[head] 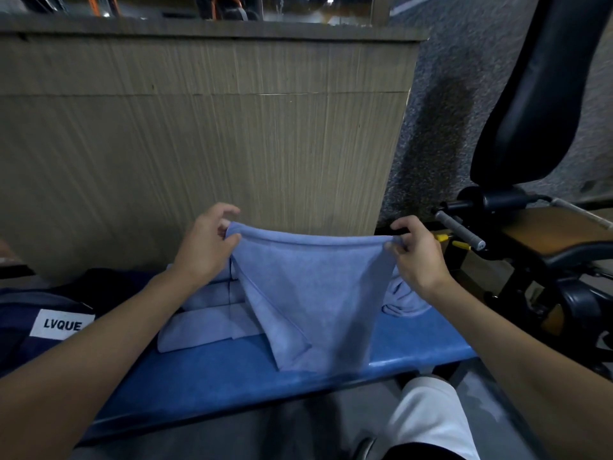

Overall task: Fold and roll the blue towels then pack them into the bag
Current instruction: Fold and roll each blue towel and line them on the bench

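A light blue towel (308,293) hangs doubled over above the blue bench (212,376), its lower end touching the bench top. My left hand (205,244) pinches its upper left corner and my right hand (418,254) pinches the upper right corner, stretching the top edge between them. Behind my left forearm lie folded blue towels (205,323) in a low stack. A crumpled blue towel (404,300) lies behind my right wrist. The dark navy bag (36,330) with a white "LVQUE" label sits at the bench's left end.
A ribbed beige panel (199,127) rises right behind the bench. To the right stands black gym equipment (530,94) with a padded backrest and a grey handle (461,230). A knee in white shorts (428,416) shows below the bench's front edge.
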